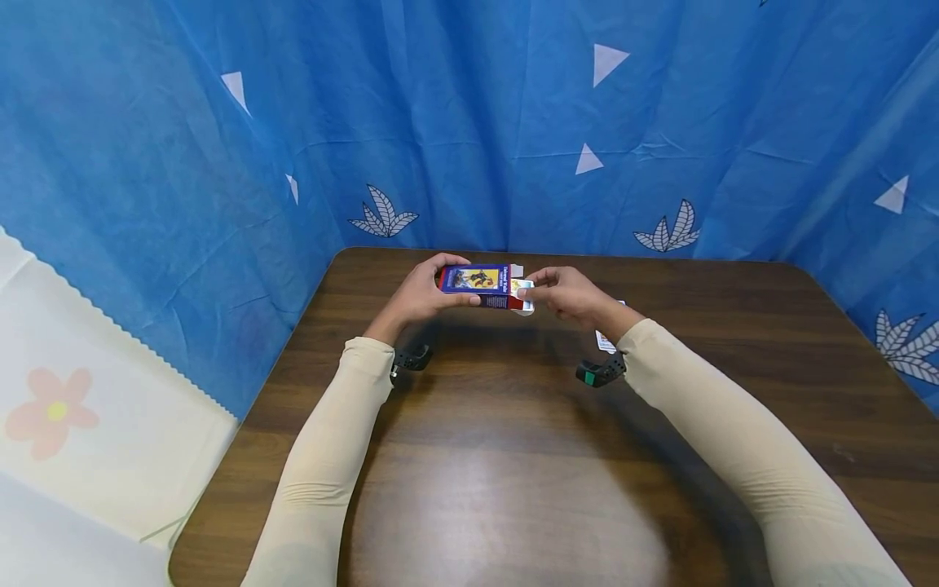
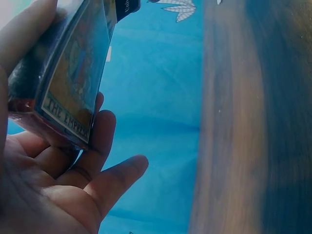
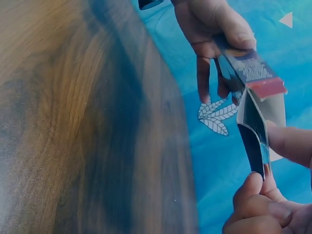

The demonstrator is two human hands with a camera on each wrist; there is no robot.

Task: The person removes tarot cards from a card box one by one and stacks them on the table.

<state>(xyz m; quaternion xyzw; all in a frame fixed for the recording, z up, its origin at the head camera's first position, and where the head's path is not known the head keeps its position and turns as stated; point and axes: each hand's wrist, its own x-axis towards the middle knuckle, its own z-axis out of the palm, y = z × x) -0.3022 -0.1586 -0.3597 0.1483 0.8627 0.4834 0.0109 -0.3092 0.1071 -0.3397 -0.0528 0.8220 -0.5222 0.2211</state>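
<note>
My left hand (image 1: 425, 295) grips a blue tarot card box (image 1: 473, 279), thumb on one side and fingers on the other. The box is held sideways above the far part of the table. In the left wrist view a side panel (image 2: 73, 73) reads "THE EMPRESS". At the box's open right end, flaps (image 3: 251, 122) stand out. There my right hand (image 1: 568, 292) pinches a picture card (image 1: 523, 289) between thumb and fingers, partly out of the box. The right fingertips are right at the flaps.
A brown wooden table (image 1: 469, 456) lies below both arms. Partly hidden behind the right wrist, a white printed card (image 1: 605, 342) lies on the tabletop. A blue patterned curtain (image 1: 469, 122) hangs behind the table's far edge, with pale cloth (image 1: 110, 342) at left.
</note>
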